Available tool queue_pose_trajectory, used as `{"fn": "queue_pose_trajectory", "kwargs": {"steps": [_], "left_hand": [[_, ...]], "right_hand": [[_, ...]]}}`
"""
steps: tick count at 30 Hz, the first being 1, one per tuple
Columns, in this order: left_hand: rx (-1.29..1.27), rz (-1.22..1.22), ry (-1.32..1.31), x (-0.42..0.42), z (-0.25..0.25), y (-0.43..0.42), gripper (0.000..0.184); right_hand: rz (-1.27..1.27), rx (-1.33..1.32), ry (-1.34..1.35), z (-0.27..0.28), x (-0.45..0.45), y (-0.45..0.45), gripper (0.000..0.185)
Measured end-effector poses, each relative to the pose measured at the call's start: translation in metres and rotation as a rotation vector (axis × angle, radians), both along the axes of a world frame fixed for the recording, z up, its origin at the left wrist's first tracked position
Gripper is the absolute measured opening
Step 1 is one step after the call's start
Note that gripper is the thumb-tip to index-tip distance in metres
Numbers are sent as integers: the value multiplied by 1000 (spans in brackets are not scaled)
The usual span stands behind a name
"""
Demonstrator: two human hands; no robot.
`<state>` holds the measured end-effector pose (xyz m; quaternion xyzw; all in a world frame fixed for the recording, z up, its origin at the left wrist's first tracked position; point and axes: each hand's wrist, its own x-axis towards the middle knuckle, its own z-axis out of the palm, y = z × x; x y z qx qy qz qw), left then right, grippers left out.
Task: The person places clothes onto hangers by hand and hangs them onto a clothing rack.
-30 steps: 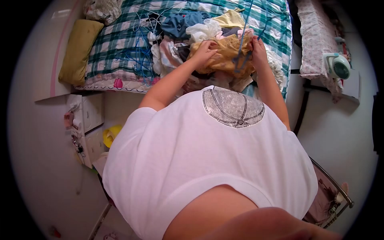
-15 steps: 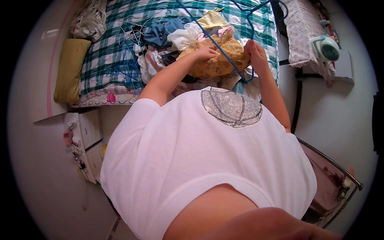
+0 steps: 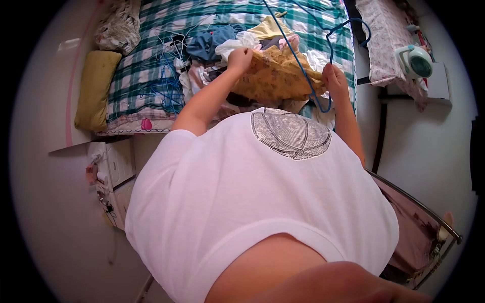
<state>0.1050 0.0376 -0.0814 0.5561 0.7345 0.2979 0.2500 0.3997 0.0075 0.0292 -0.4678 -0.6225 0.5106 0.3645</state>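
Note:
A mustard-yellow floral piece of clothing point(image 3: 273, 78) is spread between my two hands over the heap on the bed; its exact kind does not show. My left hand point(image 3: 240, 59) is closed on its upper left edge. My right hand point(image 3: 335, 80) is closed at its right edge, with the side of a blue clothes hanger point(image 3: 302, 64) running along the fingers. The hanger stands in front of the cloth, its hook up at the right. White, blue and pale yellow clothes point(image 3: 265, 29) lie behind the cloth.
A green plaid bed cover point(image 3: 151, 35) lies beneath the clothes. Several loose hangers point(image 3: 166, 83) are tangled left of the heap. A mustard pillow point(image 3: 97, 91) rests at the bed's left edge. On the right stand a small fan point(image 3: 417, 61) and a metal rail point(image 3: 414, 199).
My left hand has moved up and left, from lying on the cloth to gripping its edge. The cloth is now stretched wider. My right hand and the hanger have shifted slightly right and down.

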Motion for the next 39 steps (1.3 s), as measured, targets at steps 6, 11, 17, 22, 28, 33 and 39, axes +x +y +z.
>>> {"fn": "queue_pose_trajectory", "kwargs": {"steps": [6, 11, 17, 22, 28, 33, 39], "left_hand": [[383, -24, 29, 1, 22, 8, 12], [-144, -444, 422, -13, 37, 5, 17], [-205, -435, 424, -36, 35, 1, 33], [-101, -396, 373, -37, 58, -10, 36], [15, -353, 437, -35, 72, -11, 32], [-211, -254, 472, -32, 85, -5, 41], [-39, -277, 485, -16, 113, -22, 38]], "right_hand": [[78, 295, -210, -16, 9, 1, 33], [-162, 463, -301, -27, 14, 0, 20], [-123, 443, -445, -8, 36, -6, 17], [-108, 601, -483, 11, 53, 4, 16], [-10, 760, -502, 22, 55, 16, 14], [-77, 796, -428, 29, 60, 18, 13], [17, 767, -403, 34, 53, 15, 13]]}}
